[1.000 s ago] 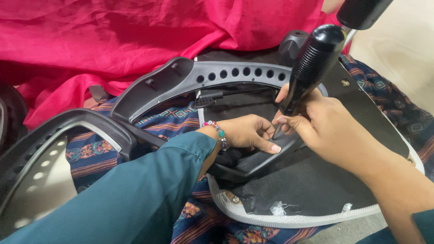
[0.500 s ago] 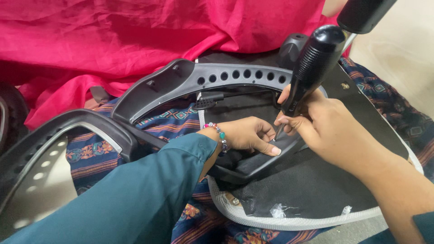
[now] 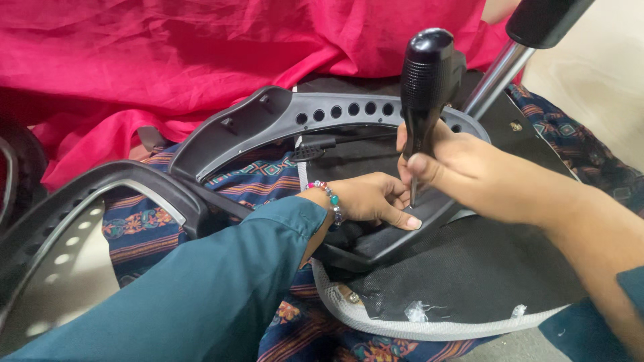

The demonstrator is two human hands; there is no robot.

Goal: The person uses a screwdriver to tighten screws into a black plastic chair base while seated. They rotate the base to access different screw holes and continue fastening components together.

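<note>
My right hand (image 3: 469,171) grips a screwdriver with a thick black handle (image 3: 424,80); its thin metal shaft points straight down at a grey plastic bracket (image 3: 396,234). My left hand (image 3: 372,200), in a teal sleeve with a beaded bracelet, lies flat on that bracket, fingertips next to the screwdriver tip. The bracket sits on the black fabric underside of a chair seat (image 3: 469,275) with a white mesh edge. A grey curved armrest frame (image 3: 268,124) with a row of holes arches behind my hands.
A second grey frame piece (image 3: 74,221) with holes lies at the left. Pink cloth (image 3: 168,60) covers the back. Patterned blue fabric (image 3: 255,181) lies beneath the parts. A chrome tube with a black grip (image 3: 516,47) rises at the upper right.
The screwdriver has swung from a tilt to nearly upright, its handle now further left. My right hand has shifted a little left with it. My left hand has stayed on the bracket.
</note>
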